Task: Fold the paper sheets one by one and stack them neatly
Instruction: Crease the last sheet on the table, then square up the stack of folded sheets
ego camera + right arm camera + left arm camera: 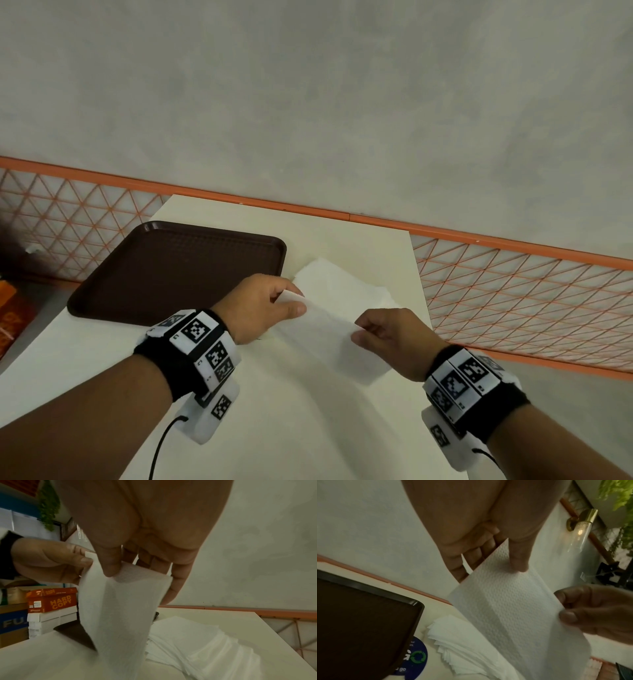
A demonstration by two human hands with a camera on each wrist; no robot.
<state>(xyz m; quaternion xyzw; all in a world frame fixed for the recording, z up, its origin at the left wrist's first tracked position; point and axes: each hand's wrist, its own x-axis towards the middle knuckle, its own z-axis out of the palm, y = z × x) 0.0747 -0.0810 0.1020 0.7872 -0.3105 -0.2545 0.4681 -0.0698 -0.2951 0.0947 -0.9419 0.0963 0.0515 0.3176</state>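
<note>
I see left hand [263, 306] and right hand [387, 337] each pinching one end of a thin embossed paper sheet [329, 329], lifted between them; loose pile [197, 642] lies beyond both hands; tray [171, 267] beyond the left; uneven pull could tear or skew the fold, I judge.

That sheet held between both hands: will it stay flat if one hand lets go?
Probably not. The sheet looks like thin embossed tissue and already sags below the left hand and right hand, so it would likely droop. It seems very light, and may tear if tugged apart.
</note>
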